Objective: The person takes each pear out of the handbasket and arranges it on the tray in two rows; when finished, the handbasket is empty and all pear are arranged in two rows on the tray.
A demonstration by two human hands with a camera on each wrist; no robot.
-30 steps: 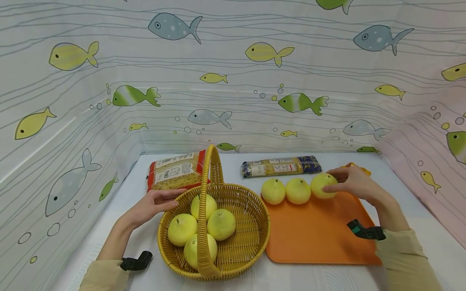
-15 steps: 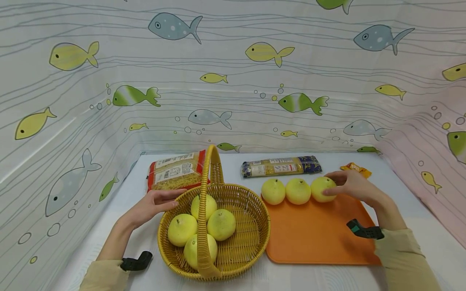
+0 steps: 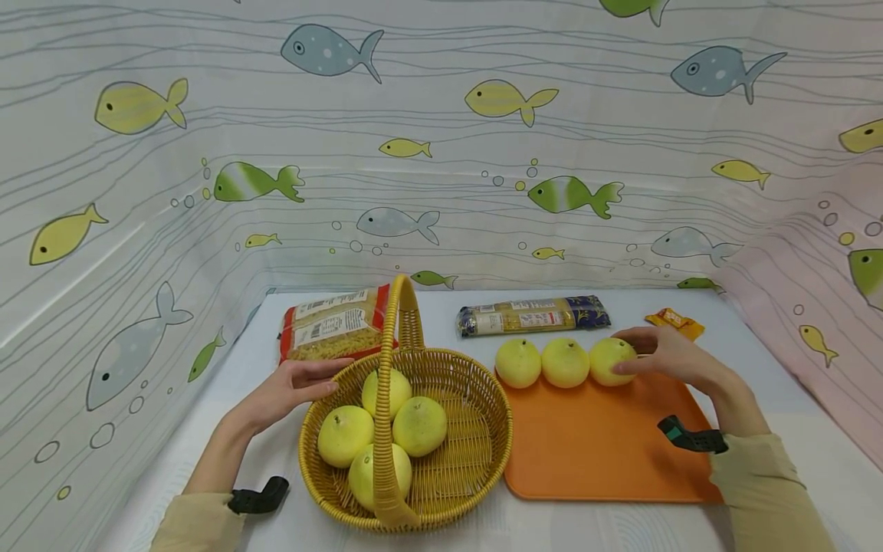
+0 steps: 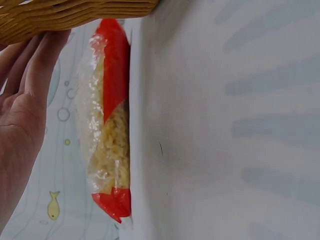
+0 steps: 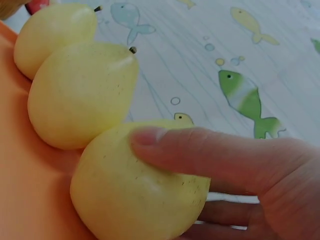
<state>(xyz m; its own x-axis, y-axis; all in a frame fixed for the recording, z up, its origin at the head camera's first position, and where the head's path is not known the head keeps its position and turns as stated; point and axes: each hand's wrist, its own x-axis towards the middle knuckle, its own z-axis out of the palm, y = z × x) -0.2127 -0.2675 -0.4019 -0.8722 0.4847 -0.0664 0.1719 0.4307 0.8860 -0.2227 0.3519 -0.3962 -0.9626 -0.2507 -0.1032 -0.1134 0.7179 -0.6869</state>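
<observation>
My right hand (image 3: 669, 356) holds a yellow pomelo (image 3: 605, 362) at the back right of the orange tray (image 3: 607, 445). In the right wrist view, the thumb lies across the pomelo (image 5: 135, 190), with other fingers behind it. Two more pomelos stand beside it in a row, the middle one (image 3: 566, 363) and the left one (image 3: 518, 363). My left hand (image 3: 293, 391) rests against the left rim of the wicker basket (image 3: 469, 460), fingers extended. Several pomelos sit in the basket's left half, partly behind its tall handle (image 3: 386, 399). In the left wrist view, fingers (image 4: 42, 65) reach under the basket's side.
A red-ended bag of pasta (image 3: 334, 326) lies behind the basket. Farther right, a long spaghetti pack (image 3: 531, 316) lies behind the pomelo row. A small orange packet (image 3: 676, 322) is at the back right. Fish-patterned cloth (image 3: 441, 184) encloses the table's back and sides.
My right hand has lowered the pomelo slightly toward the tray, lining it up with the other two. The orange packet shows more fully. My left hand has stayed at the basket.
</observation>
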